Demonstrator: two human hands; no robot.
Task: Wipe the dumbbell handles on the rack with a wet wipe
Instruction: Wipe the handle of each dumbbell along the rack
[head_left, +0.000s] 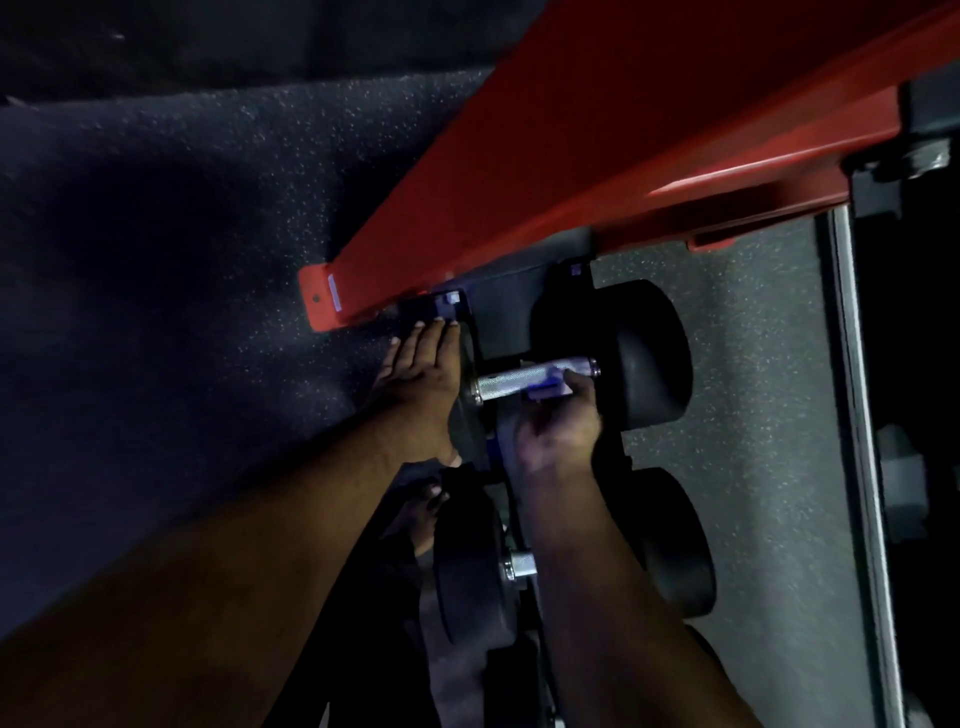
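right hand (558, 434) grips a wet wipe (550, 387) around the upper dumbbell handle (524, 376), left hand (423, 389) flat (bracing), lower handle (519, 565) seemingly pending

No text, brand or number can be read anywhere: the small pale sticker (334, 297) on the end of the red beam (519, 171) is too blurred to make out, and the dumbbells show no legible markings.

You see a knurled silver metal dumbbell handle (519, 383), matt black rubbery weight heads (644, 353), a glossy red painted beam (571, 156) and speckled dark rubber flooring (208, 234).
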